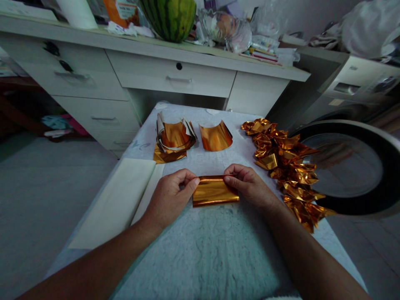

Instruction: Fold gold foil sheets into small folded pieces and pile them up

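Observation:
Between my two hands is a sheet of shiny gold foil paper [215, 192], its top edge rolled or folded over. My left hand [175, 191] pinches the sheet's upper left corner between thumb and fingers. At the upper right corner, my right hand [246, 183] grips it the same way. Just beyond, a single curled gold sheet [216, 137] lies on the cloth-covered table [200, 254]. To its left sits a stack of curled gold sheets [175, 135] with pale undersides. Several folded gold foil pieces [283, 154] are heaped along the table's right side.
Pale paper sheets [115, 204] lie at the table's left edge. Behind stands a white desk [175, 75] with drawers, bearing a watermelon [170, 16], plastic bags and a paper roll [76, 12]. A washing machine's open round door [387, 166] reaches close to the table's right side.

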{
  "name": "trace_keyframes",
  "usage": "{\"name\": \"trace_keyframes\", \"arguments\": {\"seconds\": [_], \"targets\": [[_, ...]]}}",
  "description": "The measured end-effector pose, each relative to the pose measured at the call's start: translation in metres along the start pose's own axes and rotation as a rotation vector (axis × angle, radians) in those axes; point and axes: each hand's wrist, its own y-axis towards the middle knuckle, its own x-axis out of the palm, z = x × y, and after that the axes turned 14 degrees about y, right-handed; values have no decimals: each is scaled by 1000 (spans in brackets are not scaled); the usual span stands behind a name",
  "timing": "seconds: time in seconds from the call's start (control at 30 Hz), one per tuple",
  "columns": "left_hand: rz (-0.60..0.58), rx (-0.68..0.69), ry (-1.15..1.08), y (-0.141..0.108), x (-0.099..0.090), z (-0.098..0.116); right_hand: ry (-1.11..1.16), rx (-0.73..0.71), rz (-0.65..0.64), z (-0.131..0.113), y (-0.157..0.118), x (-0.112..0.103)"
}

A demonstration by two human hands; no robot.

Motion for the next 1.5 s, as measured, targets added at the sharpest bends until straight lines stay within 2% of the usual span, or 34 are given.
{"name": "trace_keyframes", "arguments": {"seconds": [0.67, 0.93, 1.03, 1.27, 1.5], "targets": [[-7, -4, 5, -1, -1, 2, 19, -3, -6, 1, -1, -1], [-10, 31, 98, 1, -1, -2, -48, -24, -37, 6, 0, -1], [7, 75, 220, 3, 0, -5, -167, -34, -35, 12, 1, -2], [6, 135, 627, 5, 6, -5, -711, -186, 78, 14, 3, 5], [12, 125, 768, 5, 9, -7, -880, -158, 148, 13, 4, 15]]}}
